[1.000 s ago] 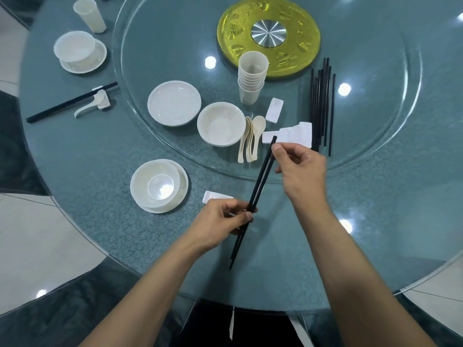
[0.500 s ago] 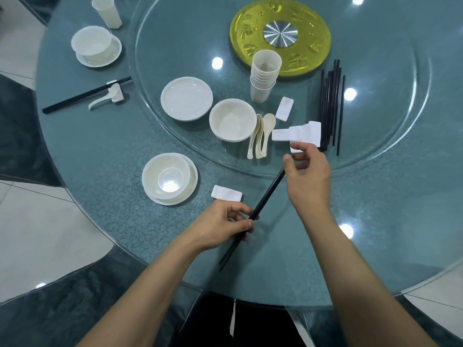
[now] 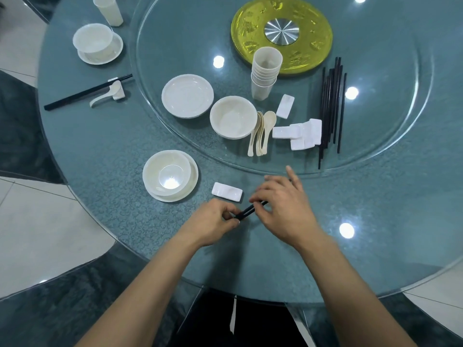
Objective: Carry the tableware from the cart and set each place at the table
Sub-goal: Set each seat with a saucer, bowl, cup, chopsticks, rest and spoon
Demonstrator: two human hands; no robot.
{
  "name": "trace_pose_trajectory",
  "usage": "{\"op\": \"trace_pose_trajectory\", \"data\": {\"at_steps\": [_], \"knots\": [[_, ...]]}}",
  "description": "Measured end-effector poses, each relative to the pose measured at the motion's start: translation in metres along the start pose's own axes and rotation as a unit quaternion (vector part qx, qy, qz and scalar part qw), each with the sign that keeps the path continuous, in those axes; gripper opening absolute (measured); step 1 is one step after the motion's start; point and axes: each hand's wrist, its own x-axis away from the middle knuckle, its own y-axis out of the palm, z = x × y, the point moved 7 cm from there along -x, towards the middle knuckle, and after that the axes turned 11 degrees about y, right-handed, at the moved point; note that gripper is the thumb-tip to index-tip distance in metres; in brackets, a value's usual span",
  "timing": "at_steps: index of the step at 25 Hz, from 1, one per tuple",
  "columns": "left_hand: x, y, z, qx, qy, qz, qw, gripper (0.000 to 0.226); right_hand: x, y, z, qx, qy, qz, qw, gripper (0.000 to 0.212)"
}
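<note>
Beside the rest [image 3: 227,192], both hands [image 3: 283,209] hold black chopsticks [image 3: 248,211].

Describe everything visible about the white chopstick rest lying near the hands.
The chopstick rest is a small white oblong block with rounded corners and a shallow dip in its top; it looks like glossy glazed ceramic. It lies flat and slightly angled on the patterned blue-green table, just outside the glass turntable, to the right of the nested bowl and plate. Nothing rests on it. The chopsticks, held between the left hand and right hand, sit just below it, not yet laid across it.
</note>
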Motion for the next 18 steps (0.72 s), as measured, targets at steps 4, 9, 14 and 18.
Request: {"op": "trace_pose_trajectory", "data": {"at_steps": [4,9,14,18], "knots": [[-0.001,-0.003,-0.001,0.009,-0.004,0.027,1.000,0.024,0.006,0.017,-0.010,-0.042,0.011,-0.119,0.992,0.019],[-0.001,0.002,0.002,0.005,0.004,0.029,1.000,0.025,0.011,0.026,-0.004,-0.068,0.050,-0.164,0.983,0.018],[-0.003,0.002,0.005,0.005,-0.009,0.062,0.998,0.023,0.021,0.037,0.009,-0.127,0.094,-0.203,0.966,0.018],[-0.005,-0.005,0.015,0.019,0.022,0.121,0.992,0.024,0.027,0.051,0.021,-0.210,0.146,-0.181,0.950,0.015]]}}
